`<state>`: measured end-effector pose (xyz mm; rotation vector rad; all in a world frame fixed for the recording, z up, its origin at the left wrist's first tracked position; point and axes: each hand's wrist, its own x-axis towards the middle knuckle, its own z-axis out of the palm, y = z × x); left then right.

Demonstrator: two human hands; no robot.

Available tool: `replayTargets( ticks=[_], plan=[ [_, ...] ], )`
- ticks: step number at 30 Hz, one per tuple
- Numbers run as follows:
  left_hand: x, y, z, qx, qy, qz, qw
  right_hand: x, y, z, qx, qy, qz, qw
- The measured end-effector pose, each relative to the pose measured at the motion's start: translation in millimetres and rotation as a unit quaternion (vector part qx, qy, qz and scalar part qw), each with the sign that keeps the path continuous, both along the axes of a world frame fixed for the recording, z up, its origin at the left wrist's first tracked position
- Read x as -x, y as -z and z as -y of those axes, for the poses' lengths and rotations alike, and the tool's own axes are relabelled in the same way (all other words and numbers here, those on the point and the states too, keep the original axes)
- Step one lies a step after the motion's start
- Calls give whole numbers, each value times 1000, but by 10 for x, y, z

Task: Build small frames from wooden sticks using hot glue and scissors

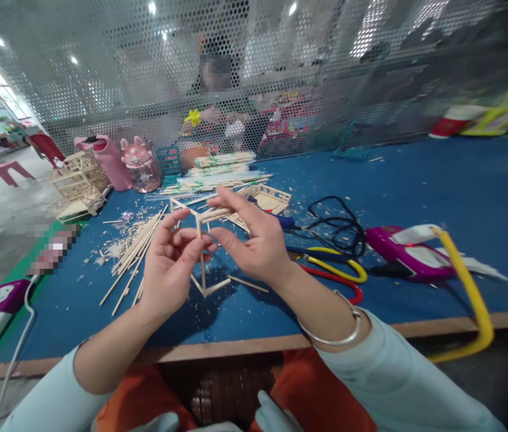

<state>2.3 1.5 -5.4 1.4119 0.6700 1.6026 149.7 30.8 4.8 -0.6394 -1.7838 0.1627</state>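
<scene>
Just past the wooden table edge [254,347], the left hand [170,258] pinches a wooden-stick frame [203,273]; the right hand [254,240], half open, curves at its top, grip unclear. Blue tabletop [420,180] stretches behind a purple glue gun [409,255]. Stick packets [224,161] bear illegible green print.

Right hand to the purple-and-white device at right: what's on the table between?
Head view: not bare. A blue handle near the right hand, then a tangled black cord, a yellow handle and a red handle.
</scene>
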Motion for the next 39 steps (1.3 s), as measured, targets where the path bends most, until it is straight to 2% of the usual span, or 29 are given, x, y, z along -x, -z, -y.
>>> replayTargets(
  ticks=[4,8,11,14,18,23,25,26,28,30,32,34,36,39],
  plan=[
    [34,12,-75,-47,-30,-21,998,1,4,-23,50,-25,-78,995],
    [86,23,-168,-110,-77,-56,989,-48,-9,-130,91,18,-203,975],
    [198,-1,-284,-169,-126,-140,968,-115,-1,-219,153,37,-221,962],
    [338,-57,-435,-199,-154,-285,925,-163,40,-297,194,28,-192,962],
    [458,-95,-609,-205,-166,-464,845,-194,105,-395,230,63,-149,960],
    [544,18,-701,-231,-100,-619,743,-202,167,-478,206,96,-41,973],
    [581,68,-684,-246,-73,-637,727,-189,192,-488,206,99,-4,974],
    [598,88,-663,-253,-71,-627,734,-182,202,-489,214,103,5,971],
    [627,122,-597,-245,-113,-574,773,-173,215,-485,231,116,14,966],
    [635,156,-517,-192,-188,-502,822,-174,222,-482,229,120,36,965],
    [616,196,-447,-116,-224,-458,852,-182,233,-487,197,106,67,972],
    [576,240,-409,-62,-204,-454,865,-193,257,-504,152,86,104,979],
    [542,279,-411,-49,-184,-466,864,-203,292,-526,139,75,144,977],
    [568,301,-475,-45,-219,-463,858,-214,336,-554,195,84,167,963]
  ],
)
